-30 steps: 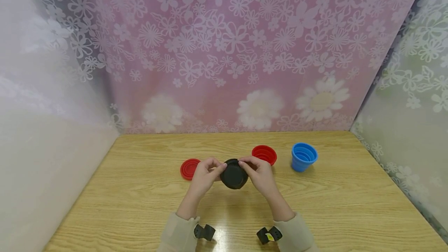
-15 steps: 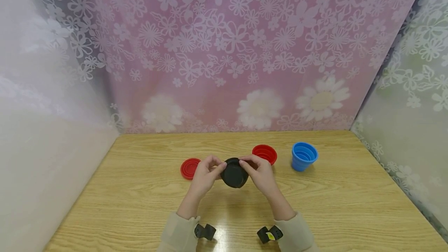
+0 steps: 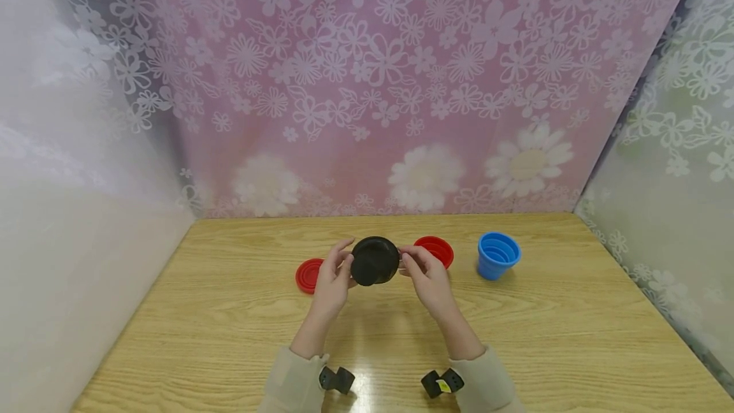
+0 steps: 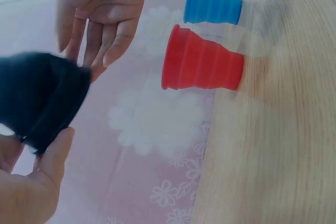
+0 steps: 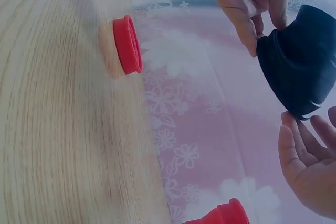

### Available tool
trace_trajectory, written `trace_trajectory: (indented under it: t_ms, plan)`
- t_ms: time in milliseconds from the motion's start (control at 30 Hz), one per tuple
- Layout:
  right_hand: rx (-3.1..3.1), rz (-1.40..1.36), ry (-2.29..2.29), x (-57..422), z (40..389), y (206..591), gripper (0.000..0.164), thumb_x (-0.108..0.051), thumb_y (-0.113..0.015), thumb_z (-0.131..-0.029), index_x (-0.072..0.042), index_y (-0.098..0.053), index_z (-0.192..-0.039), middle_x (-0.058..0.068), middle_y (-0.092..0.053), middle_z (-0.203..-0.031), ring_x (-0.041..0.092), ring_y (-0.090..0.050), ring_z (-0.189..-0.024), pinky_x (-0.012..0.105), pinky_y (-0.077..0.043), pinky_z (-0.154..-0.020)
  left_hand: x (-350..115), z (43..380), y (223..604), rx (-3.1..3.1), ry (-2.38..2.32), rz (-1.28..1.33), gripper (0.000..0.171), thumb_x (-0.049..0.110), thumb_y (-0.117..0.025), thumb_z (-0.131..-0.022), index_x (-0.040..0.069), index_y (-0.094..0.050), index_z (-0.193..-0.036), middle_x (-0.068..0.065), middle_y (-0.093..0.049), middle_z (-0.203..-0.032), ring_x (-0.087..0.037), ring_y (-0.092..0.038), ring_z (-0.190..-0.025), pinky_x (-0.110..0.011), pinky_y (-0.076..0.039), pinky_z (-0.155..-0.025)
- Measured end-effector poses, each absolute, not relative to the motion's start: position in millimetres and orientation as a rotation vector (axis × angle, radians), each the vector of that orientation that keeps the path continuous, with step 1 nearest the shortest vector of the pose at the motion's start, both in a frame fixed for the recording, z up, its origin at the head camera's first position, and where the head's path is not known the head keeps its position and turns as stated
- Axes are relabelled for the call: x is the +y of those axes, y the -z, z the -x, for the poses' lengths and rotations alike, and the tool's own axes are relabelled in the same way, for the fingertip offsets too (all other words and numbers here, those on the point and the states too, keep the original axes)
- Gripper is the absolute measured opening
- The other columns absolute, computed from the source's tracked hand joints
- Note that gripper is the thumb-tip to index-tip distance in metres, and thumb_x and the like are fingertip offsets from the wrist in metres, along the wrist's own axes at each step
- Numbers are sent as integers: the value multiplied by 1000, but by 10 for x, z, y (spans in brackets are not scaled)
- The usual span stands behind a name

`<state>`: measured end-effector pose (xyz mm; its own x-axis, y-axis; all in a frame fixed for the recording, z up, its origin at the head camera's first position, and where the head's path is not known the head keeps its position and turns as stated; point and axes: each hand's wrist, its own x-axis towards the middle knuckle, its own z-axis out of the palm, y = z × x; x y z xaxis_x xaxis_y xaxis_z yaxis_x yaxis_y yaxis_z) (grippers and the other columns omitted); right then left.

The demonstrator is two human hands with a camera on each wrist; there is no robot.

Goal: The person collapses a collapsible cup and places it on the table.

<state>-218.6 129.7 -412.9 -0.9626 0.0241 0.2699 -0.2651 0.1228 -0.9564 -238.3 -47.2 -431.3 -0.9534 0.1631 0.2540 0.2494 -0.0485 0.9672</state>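
In the head view a black collapsible cup (image 3: 376, 256) is held over the table, its base turned toward the camera and its wall partly drawn out. My left hand (image 3: 331, 282) grips its left side, thumb on the wall and fingers at the rim. On the other side, my right hand (image 3: 429, 278) has its fingertips right at the rim, with the fingers loosely extended. The right wrist view shows the black wall (image 5: 304, 61) dented near the left thumb. Behind the left hand lies a flat red collapsed cup (image 3: 308, 275), partly hidden.
An expanded red collapsible cup (image 3: 436, 250) stands behind my right hand, partly covered by it. Farther right is an expanded blue one (image 3: 497, 255). The wooden table (image 3: 218, 336) is bounded by flowered curtains (image 3: 355, 81) at the back and sides.
The black cup has moved slightly up and left, tilted, and now shows a protruding base. My left thumb has shifted down its wall; the right hand has loosened its pinch at the rim.
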Motion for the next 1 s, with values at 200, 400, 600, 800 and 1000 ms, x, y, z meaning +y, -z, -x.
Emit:
trace_trajectory:
  t_ms: [200, 400, 600, 800, 1000]
  plan:
    - [-2231, -345, -1985, 1281, 2147, 4139, 30, 1, -49, -88, 7, -47, -118, 21, -56, -105, 34, -56, -92, 34, -47, -80, -472, 2359, 4285, -1967, 2350, 463, 42, 18, -41, -94, 8, -34, -134, -16, -42, -110, -27, -53, -102, -36, -48, -77]
    - [-2241, -378, -1995, 1283, 2197, 4243, 39, -6, -60, -84, -1, -48, -121, 17, -57, -108, 28, -56, -96, 30, -47, -81, -471, 2356, 4279, -1898, 2425, 515, 46, 22, -42, -93, 5, -32, -135, -18, -40, -115, -32, -48, -110, -38, -47, -78]
    - [-2235, -337, -1967, 1266, 2178, 4196, 39, -4, -61, -82, 0, -49, -119, 18, -56, -109, 27, -56, -95, 26, -47, -79, -464, 2360, 4277, -1893, 2450, 540, 43, 16, -41, -94, 2, -32, -134, -19, -38, -118, -31, -49, -108, -40, -47, -78]
    - [-2203, -281, -1929, 1256, 2158, 4125, 36, 3, -60, -81, 7, -51, -115, 21, -56, -107, 28, -56, -91, 22, -46, -77, -441, 2354, 4264, -1921, 2442, 507, 35, 10, -42, -94, 0, -39, -127, -19, -42, -116, -24, -58, -94, -39, -49, -75]
    - [-2170, -305, -1914, 1322, 2237, 4262, 33, -2, -61, -81, 4, -54, -113, 17, -57, -108, 21, -56, -91, 22, -46, -78, -424, 2354, 4266, -1947, 2431, 424, 25, 8, -46, -92, -4, -43, -114, -18, -47, -110, -19, -60, -85, -35, -51, -71]
